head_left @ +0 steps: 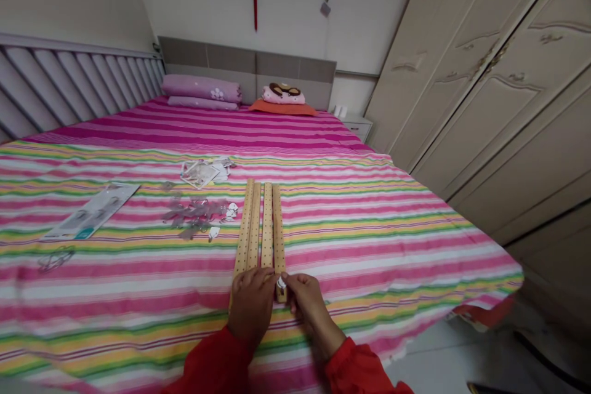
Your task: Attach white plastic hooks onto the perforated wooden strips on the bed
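Several long, narrow wooden strips with rows of small holes lie side by side on the striped cloth, among them the rightmost wooden strip [278,228]. My left hand [252,305] lies over the near ends of the strips, its fingers bent and closed on the rightmost one. My right hand [307,298] pinches a small white piece [281,282] at that strip's near end. What sits beneath my fingertips is partly hidden. Left of the strips is a pile of small clear packets [196,212], with a few little white pieces [231,212] at its right side.
Cards and packaging [201,173] lie behind the pile. Farther left are a flat clear package [92,212] and some thin wire-like loops [56,258]. The striped cloth [392,246] covers the bed. Folded bedding [203,89] rests by the headboard; a wardrobe [484,74] stands on the right.
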Demonstrator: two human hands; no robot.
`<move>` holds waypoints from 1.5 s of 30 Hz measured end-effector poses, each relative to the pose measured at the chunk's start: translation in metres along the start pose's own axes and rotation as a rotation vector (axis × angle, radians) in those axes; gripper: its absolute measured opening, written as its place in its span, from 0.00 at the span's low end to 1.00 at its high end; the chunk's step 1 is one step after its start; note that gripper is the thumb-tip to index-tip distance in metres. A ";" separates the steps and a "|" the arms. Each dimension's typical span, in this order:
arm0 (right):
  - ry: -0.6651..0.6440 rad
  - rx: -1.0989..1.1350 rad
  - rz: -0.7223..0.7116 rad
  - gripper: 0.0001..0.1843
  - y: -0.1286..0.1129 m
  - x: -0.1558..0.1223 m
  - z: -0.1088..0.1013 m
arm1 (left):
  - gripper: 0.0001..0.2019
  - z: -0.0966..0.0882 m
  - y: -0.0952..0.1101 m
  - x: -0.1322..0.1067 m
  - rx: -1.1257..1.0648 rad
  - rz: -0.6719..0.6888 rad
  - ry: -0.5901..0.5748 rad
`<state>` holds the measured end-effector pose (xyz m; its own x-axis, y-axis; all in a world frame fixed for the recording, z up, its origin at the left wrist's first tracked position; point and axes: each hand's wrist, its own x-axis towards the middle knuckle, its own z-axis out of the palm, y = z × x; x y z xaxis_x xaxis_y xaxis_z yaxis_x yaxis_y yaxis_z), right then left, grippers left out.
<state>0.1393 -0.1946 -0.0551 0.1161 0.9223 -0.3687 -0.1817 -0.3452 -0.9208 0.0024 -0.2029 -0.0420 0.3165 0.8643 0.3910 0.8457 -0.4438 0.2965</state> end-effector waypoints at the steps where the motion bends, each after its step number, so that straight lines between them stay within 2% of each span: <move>1: 0.008 0.004 -0.010 0.23 0.002 0.001 0.001 | 0.18 0.000 0.000 -0.001 0.002 0.004 0.000; 9: 0.179 0.011 -0.139 0.23 0.015 0.012 0.008 | 0.19 0.003 -0.001 -0.005 0.000 -0.005 -0.002; 12: 0.111 0.015 -0.096 0.25 0.013 0.007 0.006 | 0.20 0.005 -0.007 -0.004 -0.036 -0.014 -0.024; 16: 0.030 0.068 0.051 0.29 0.007 -0.005 0.002 | 0.19 0.003 -0.017 -0.004 -0.087 -0.089 0.010; 20: 0.016 0.260 0.148 0.23 0.013 -0.013 -0.001 | 0.18 -0.002 -0.025 -0.004 -0.133 -0.124 0.032; 23: -0.130 0.314 0.134 0.15 0.019 -0.018 -0.002 | 0.19 -0.004 -0.026 0.001 -0.147 -0.099 0.015; 26: -0.244 0.330 0.092 0.16 0.022 -0.021 -0.005 | 0.21 -0.001 -0.022 0.010 -0.143 -0.079 -0.044; 28: -0.276 0.341 0.061 0.16 0.023 -0.021 -0.006 | 0.22 0.002 -0.016 0.017 -0.135 -0.091 -0.094; 38: -0.302 0.387 0.013 0.16 0.025 -0.025 -0.011 | 0.23 0.003 -0.004 0.034 -0.137 -0.134 -0.293; 41: -0.292 0.395 0.000 0.16 0.027 -0.024 -0.015 | 0.23 0.004 0.000 0.036 -0.183 -0.142 -0.291; 45: -0.281 0.362 -0.008 0.17 0.032 -0.022 -0.020 | 0.21 0.005 -0.004 0.040 -0.300 -0.131 -0.218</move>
<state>0.1501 -0.2295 -0.0790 -0.1412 0.9534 -0.2667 -0.5169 -0.3008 -0.8015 0.0139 -0.1656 -0.0319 0.3251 0.9340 0.1480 0.7324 -0.3477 0.5854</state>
